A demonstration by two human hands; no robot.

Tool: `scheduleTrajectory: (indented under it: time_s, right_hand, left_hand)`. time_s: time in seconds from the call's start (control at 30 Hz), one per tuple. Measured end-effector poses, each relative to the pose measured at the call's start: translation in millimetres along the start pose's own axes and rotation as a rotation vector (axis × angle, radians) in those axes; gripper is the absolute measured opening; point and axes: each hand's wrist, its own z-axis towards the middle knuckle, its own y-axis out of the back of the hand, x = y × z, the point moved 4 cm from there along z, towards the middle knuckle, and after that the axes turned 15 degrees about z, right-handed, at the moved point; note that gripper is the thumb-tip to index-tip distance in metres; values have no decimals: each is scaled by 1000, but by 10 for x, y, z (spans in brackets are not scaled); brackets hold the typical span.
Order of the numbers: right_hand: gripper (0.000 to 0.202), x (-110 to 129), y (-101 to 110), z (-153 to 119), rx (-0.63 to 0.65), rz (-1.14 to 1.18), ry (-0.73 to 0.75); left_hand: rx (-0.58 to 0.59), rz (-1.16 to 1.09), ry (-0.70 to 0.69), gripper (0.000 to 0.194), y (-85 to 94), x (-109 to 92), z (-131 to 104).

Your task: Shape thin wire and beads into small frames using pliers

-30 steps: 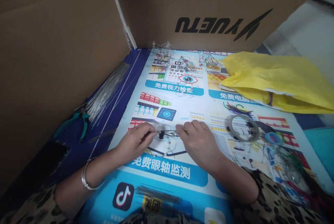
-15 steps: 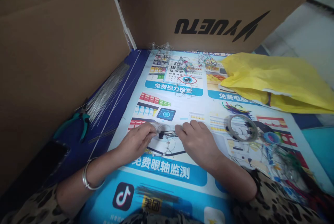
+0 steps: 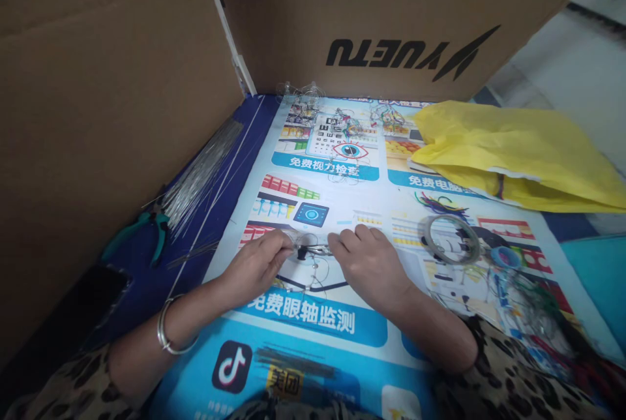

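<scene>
My left hand (image 3: 259, 265) is closed in a pinch on one end of a thin wire piece (image 3: 317, 250) with small clear beads. Opposite it, my right hand (image 3: 368, 267) is closed too, its fingers around the other end. Between the hands the wire looks silvery and bunched, with a small dark part; its exact make is too fine to tell. A loop of beaded wire (image 3: 308, 287) hangs below, over the printed sheet (image 3: 337, 201). My fingers hide both gripped ends.
Teal-handled pliers (image 3: 159, 237) and a bundle of straight wires (image 3: 203, 169) lie left. At right are a tape roll (image 3: 433, 252), a wire tangle (image 3: 542, 309) and a yellow bag (image 3: 513, 146). Cardboard walls (image 3: 293, 9) stand behind and left. More wire pieces (image 3: 303, 104) lie at the back.
The view has shifted very slightly. Both hands keep their pinch on the wire piece in nearly the same place.
</scene>
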Motion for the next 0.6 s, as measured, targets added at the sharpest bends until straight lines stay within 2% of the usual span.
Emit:
scheduleTrajectory:
  time_s: [0.6]
  right_hand:
    - [16, -11, -1, -12, -7, 6, -4]
  left_hand:
    - [27, -16, 9, 13, -17, 10, -11]
